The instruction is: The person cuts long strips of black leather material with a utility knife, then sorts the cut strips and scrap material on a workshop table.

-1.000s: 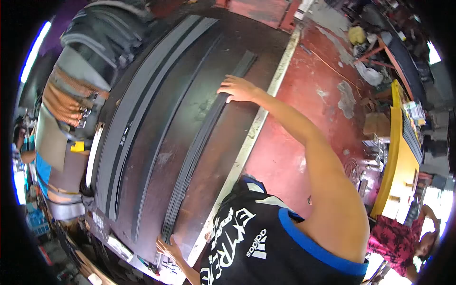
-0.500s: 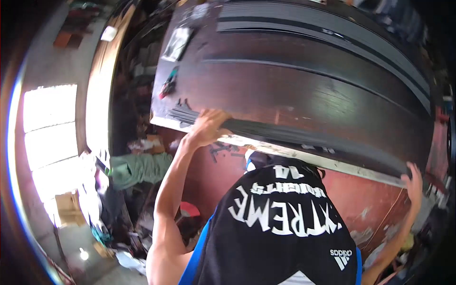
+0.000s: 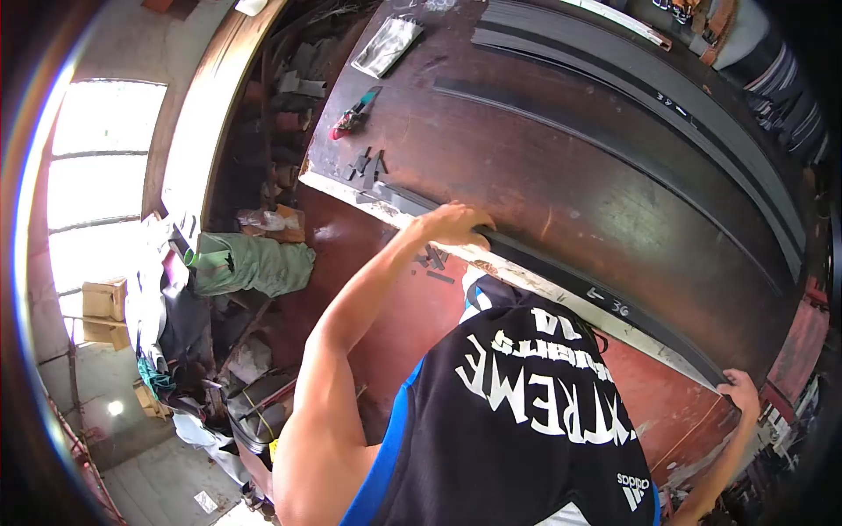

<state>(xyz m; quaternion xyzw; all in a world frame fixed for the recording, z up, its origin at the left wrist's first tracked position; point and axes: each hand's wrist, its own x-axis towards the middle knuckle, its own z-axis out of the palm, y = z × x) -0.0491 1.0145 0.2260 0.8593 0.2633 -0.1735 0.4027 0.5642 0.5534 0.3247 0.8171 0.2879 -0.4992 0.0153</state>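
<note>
A bundle of long, thin black strips (image 3: 561, 273) lies along the near edge of the dark tabletop (image 3: 605, 210). White chalk-like marks, including "36", show on its upper face. My left hand (image 3: 456, 224) is closed over the bundle left of its middle, with the fingertips partly hidden. At the bundle's right end, my right hand (image 3: 743, 391) is closed with its fingers on the tip. Short black offcuts (image 3: 367, 164) lie near the table's left corner, just beyond the bundle's left end.
Further back lie a single long black strip (image 3: 605, 140) and a wide stack of strips (image 3: 649, 83). A teal-and-red tool (image 3: 355, 114) and a pale packet (image 3: 387, 47) rest at the left. Below, a green cloth bundle (image 3: 254, 265) sits beside the red panel (image 3: 342, 263).
The strips near me looked loose and blurred; now they lie in a tighter, aligned bundle. My right fingers, stretched out before, have closed on its right end. The whole view has shifted and tilted.
</note>
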